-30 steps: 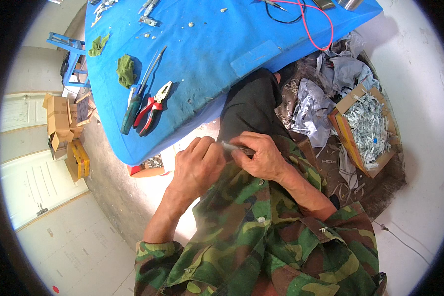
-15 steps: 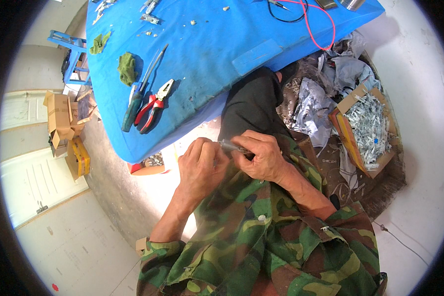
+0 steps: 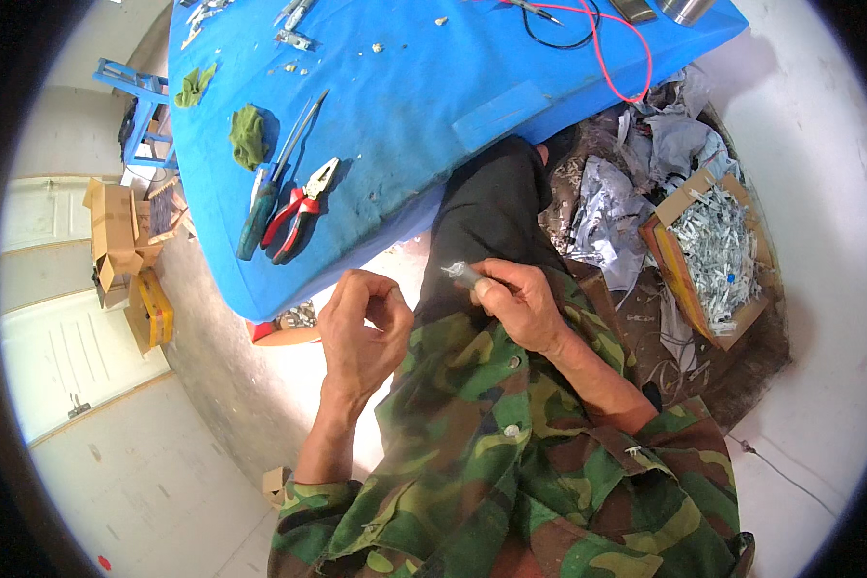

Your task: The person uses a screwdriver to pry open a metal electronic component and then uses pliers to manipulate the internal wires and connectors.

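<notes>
In my right hand (image 3: 522, 310) is a small grey cylindrical piece (image 3: 463, 274), gripped between thumb and fingers. Its rough, pale end points to the upper left, toward my other hand. My left hand (image 3: 364, 332) is apart from it, a short way to the left, with fingers curled and thumb and forefinger brought together. Whether anything tiny sits in that pinch is hidden. Both hands are above my lap, in front of the blue-covered table (image 3: 395, 125). Closest to them on the table lie pliers (image 3: 302, 209) with red and black handles and a screwdriver (image 3: 260, 214) with a green handle.
Green cloth scraps (image 3: 248, 135) and small grey parts (image 3: 293, 39) lie on the table, with a red cable (image 3: 648, 67) at its far right. A carton (image 3: 665, 270) full of shiny strips stands right, beside crumpled plastic (image 3: 607, 207). Cardboard boxes (image 3: 114, 226) and a blue stool (image 3: 144, 111) are left.
My left hand has moved left, away from the grey piece, which stays in my right hand. The piece's pale end is now exposed.
</notes>
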The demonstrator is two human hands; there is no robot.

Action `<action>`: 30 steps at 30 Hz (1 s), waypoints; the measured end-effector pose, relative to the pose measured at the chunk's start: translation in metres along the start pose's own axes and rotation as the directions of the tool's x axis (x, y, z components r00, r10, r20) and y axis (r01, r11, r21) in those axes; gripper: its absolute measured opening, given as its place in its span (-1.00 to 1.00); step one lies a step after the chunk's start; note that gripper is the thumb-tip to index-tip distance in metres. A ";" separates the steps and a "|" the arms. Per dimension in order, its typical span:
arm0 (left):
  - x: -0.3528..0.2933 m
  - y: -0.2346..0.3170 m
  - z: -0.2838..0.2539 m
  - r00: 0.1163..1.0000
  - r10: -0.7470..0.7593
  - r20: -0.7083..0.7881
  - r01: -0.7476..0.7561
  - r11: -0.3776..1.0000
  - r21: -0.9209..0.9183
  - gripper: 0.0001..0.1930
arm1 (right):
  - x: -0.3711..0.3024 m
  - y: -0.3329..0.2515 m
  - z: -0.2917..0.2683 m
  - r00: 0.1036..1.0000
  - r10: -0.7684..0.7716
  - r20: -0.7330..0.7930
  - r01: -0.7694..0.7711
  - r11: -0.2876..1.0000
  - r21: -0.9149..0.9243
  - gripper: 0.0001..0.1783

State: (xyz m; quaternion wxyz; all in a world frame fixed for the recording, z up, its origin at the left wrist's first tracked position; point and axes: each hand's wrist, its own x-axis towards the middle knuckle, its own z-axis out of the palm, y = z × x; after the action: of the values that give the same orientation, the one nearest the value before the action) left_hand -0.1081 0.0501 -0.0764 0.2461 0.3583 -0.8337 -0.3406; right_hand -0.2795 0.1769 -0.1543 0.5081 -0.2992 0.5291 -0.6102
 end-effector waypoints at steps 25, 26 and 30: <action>0.002 0.016 0.002 0.975 0.189 0.117 -0.202 0.972 0.122 -0.80 | 0.007 -0.016 0.008 0.979 -0.193 0.066 0.204 0.932 -0.300 -0.71; 0.003 0.015 0.002 0.972 0.199 0.127 -0.215 0.968 0.131 -0.81 | 0.008 -0.016 0.008 0.974 -0.215 0.071 0.226 0.921 -0.318 -0.72; 0.006 0.016 0.000 0.960 0.228 0.164 -0.256 0.951 0.176 -0.85 | 0.008 -0.013 0.011 0.956 -0.285 0.067 0.288 0.877 -0.384 -0.73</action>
State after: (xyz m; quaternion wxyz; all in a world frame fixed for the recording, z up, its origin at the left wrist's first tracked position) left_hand -0.1181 0.0539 -0.0633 0.1897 0.2506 -0.9161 -0.2489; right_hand -0.2757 0.1649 -0.1399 0.3447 -0.4719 0.5876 -0.5596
